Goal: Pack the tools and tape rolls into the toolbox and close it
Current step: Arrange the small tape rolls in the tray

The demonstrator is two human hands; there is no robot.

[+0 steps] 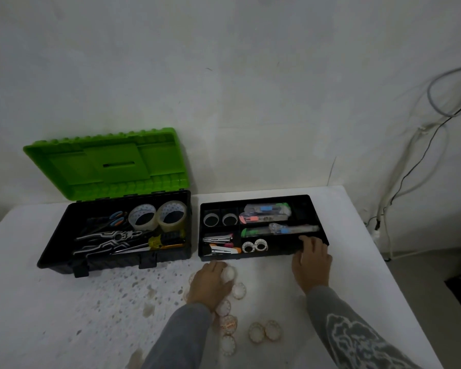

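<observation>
The black toolbox (pixel 64 251) stands open at the left, its green lid (pixel 104 161) leaning back against the wall. Inside lie two large tape rolls (pixel 157 215), scissors, pliers and screwdrivers. To its right sits the black insert tray (pixel 314 209) holding box cutters, staplers and small tape rolls. Several small tape rolls (pixel 264 331) lie loose on the table in front. My left hand (pixel 210 284) grips one small white tape roll (pixel 229 274) among them. The fingers of my right hand (pixel 310 262) curl over the tray's front right edge.
The white table (pixel 64 315) is speckled near the front of the toolbox. Its right edge drops off close to the tray. Cables (pixel 410 166) hang down the wall at the right.
</observation>
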